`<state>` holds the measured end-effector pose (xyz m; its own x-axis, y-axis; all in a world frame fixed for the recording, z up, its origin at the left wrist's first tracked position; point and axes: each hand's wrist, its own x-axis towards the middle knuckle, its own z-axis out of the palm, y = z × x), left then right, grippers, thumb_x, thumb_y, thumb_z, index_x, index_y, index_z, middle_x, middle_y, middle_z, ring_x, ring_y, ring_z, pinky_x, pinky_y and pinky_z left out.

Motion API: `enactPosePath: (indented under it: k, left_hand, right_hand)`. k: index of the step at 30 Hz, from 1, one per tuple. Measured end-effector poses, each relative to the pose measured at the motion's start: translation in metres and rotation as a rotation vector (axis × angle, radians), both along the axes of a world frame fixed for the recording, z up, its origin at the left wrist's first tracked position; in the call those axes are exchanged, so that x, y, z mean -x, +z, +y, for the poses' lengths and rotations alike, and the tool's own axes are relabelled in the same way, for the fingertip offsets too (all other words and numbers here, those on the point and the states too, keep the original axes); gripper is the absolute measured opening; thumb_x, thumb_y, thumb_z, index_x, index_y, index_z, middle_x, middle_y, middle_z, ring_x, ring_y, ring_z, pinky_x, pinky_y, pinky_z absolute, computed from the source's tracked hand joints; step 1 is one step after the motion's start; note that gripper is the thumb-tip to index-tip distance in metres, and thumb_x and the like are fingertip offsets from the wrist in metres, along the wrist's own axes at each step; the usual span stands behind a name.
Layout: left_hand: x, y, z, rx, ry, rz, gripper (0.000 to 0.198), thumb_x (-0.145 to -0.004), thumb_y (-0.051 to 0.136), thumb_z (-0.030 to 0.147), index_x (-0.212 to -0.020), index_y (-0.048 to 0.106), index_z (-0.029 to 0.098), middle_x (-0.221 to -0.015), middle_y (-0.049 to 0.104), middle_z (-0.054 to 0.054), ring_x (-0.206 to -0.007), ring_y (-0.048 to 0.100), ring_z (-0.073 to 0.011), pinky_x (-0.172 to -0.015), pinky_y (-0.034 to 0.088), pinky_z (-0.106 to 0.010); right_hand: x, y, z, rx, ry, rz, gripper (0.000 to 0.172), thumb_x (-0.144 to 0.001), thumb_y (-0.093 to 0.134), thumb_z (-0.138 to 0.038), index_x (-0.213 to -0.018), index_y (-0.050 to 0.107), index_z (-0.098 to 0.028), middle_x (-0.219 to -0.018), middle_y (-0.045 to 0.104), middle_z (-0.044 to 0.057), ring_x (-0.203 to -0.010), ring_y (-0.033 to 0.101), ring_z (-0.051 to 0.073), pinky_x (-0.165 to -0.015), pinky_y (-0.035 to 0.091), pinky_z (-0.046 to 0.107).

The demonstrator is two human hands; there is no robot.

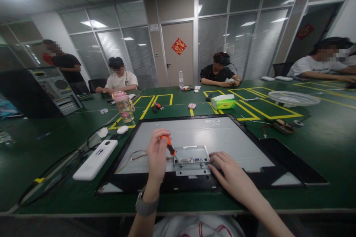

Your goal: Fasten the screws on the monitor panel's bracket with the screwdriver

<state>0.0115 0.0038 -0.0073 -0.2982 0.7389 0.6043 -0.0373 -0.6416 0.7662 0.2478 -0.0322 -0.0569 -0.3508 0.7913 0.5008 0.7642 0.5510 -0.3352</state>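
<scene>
An orange-and-black screwdriver (168, 145) is in my left hand (157, 152), its fingers closed around the handle. The shaft slants down to the front left of a metal bracket (194, 152) with a row of connector ports. At the bracket's right edge, my right hand (228, 170) grips with fingers and thumb bent against the metal. Beneath both hands lies a flat display panel (236, 137), its grey back up and its border black. Thin coloured wires (130, 157) run from the bracket's left side. The screwdriver's exact contact point is too small to make out.
To the left lie a white power bank (95, 160), black cables (55, 168) and a pink-lidded bottle (124, 107). A dark computer tower (41, 90) stands farther left. Beyond the panel is a green tissue pack (223, 102); a black flat piece (292, 159) lies right. Several people sit or stand around.
</scene>
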Motion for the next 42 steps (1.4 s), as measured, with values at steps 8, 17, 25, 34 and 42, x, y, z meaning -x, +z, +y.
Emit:
enactPosePath:
  k: [8,17,25,34,42]
  left_hand:
    - [0.0008,-0.0013,-0.0005,0.069,-0.115,-0.085,0.031,-0.091,0.058,0.042,-0.101,0.072,0.016,-0.092,0.069,-0.008,-0.083,0.068,-0.0184,-0.077,0.055,-0.03]
    - [-0.0007,0.0004,-0.0002,0.066,-0.085,-0.062,0.03,-0.088,0.063,0.041,-0.103,0.072,0.017,-0.086,0.068,-0.006,-0.078,0.065,-0.016,-0.073,0.054,-0.027]
    - [0.0008,-0.0039,0.0012,0.025,0.007,-0.026,0.022,-0.082,0.071,0.039,-0.087,0.071,0.017,-0.086,0.063,-0.004,-0.075,0.061,-0.0131,-0.069,0.051,-0.023]
    - [0.0016,-0.0029,0.0012,0.047,0.015,-0.024,0.027,-0.087,0.065,0.043,-0.091,0.072,0.017,-0.087,0.061,-0.004,-0.075,0.06,-0.0132,-0.067,0.049,-0.022]
    - [-0.0006,-0.0053,0.0001,0.068,-0.057,-0.093,0.035,-0.095,0.053,0.047,-0.101,0.069,0.017,-0.086,0.065,-0.005,-0.083,0.062,-0.0162,-0.077,0.048,-0.026]
  right_hand:
    - [-0.0001,-0.002,0.0002,0.042,-0.003,0.006,0.013,-0.097,0.048,-0.019,-0.092,0.06,-0.022,-0.098,0.065,0.007,-0.093,0.061,0.026,-0.084,0.052,0.044]
    - [0.0002,-0.0015,-0.0001,0.018,0.0,0.012,0.015,-0.097,0.047,-0.018,-0.091,0.06,-0.023,-0.096,0.065,0.007,-0.092,0.061,0.025,-0.083,0.052,0.043]
    - [-0.0001,-0.0018,0.0003,0.05,-0.003,0.006,0.013,-0.097,0.049,-0.018,-0.093,0.06,-0.023,-0.098,0.065,0.007,-0.095,0.061,0.027,-0.085,0.051,0.044]
    - [-0.0002,-0.0021,0.0003,0.051,0.003,0.012,0.012,-0.098,0.049,-0.018,-0.093,0.059,-0.022,-0.098,0.064,0.007,-0.094,0.06,0.026,-0.085,0.051,0.044]
    - [0.0002,0.0002,0.0001,0.063,-0.01,-0.016,0.011,-0.096,0.051,-0.017,-0.093,0.06,-0.022,-0.098,0.065,0.007,-0.094,0.061,0.026,-0.084,0.052,0.044]
